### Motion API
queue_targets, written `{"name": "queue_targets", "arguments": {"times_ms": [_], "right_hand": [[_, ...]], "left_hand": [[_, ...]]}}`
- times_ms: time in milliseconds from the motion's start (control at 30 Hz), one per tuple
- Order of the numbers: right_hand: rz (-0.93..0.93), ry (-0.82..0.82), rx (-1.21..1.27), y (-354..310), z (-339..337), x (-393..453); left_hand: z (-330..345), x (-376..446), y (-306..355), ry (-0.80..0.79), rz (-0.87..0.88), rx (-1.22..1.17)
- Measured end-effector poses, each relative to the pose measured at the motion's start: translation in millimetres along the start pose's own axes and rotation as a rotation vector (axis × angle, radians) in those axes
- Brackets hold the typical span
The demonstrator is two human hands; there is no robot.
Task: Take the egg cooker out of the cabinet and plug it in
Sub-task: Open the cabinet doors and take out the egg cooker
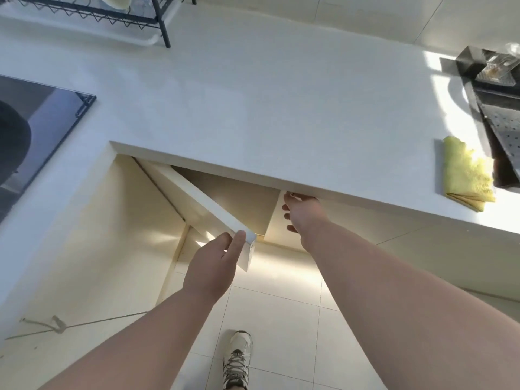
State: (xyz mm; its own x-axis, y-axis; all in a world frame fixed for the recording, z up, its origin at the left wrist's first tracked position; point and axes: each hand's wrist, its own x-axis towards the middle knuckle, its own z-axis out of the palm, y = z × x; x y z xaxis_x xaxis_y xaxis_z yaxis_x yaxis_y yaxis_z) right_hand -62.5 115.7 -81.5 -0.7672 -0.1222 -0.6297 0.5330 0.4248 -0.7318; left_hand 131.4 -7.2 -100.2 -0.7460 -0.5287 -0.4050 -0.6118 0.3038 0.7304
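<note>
Under the white countertop a cream cabinet door stands swung out to the left. My left hand grips the free top corner of that door. My right hand is tucked under the counter's edge with its fingers curled on the top edge of the right cabinet door, which stands slightly ajar. Between the two doors the cabinet interior is a plain beige gap. The egg cooker is not visible from this angle.
A black cooktop lies at the left. A wire dish rack stands at the back left. At the right sit a dark sink with a strainer tray and a folded yellow cloth. My shoe rests on the tiled floor.
</note>
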Motion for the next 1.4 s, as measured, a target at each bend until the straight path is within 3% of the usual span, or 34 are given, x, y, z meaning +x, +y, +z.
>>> {"name": "queue_targets", "arguments": {"times_ms": [267, 533, 800, 933, 1167, 1400], "right_hand": [[-0.130, 0.040, -0.232, 27.5, 7.9, -16.9], [-0.098, 0.006, -0.422, 65.5, -14.3, -69.4], [-0.069, -0.041, -0.450, 97.6, -38.4, -107.3], [-0.066, -0.044, -0.506, 106.1, -43.9, -121.7], [0.005, -0.060, -0.530, 119.3, -59.7, -140.9], [0.041, -0.125, -0.604, 145.7, -97.4, -161.9]], "left_hand": [[-12.0, -10.3, -11.8, 0.098, -0.203, 0.064], [-56.1, -62.7, -42.0, 0.193, -0.290, 0.167], [-128.9, -104.9, -93.2, 0.361, -0.406, 0.226], [-147.4, -112.6, -100.1, 0.331, -0.389, 0.194], [-143.4, -125.7, -83.4, 0.416, -0.353, 0.795], [-132.4, -130.0, -45.9, 0.377, -0.283, 0.992]]}}
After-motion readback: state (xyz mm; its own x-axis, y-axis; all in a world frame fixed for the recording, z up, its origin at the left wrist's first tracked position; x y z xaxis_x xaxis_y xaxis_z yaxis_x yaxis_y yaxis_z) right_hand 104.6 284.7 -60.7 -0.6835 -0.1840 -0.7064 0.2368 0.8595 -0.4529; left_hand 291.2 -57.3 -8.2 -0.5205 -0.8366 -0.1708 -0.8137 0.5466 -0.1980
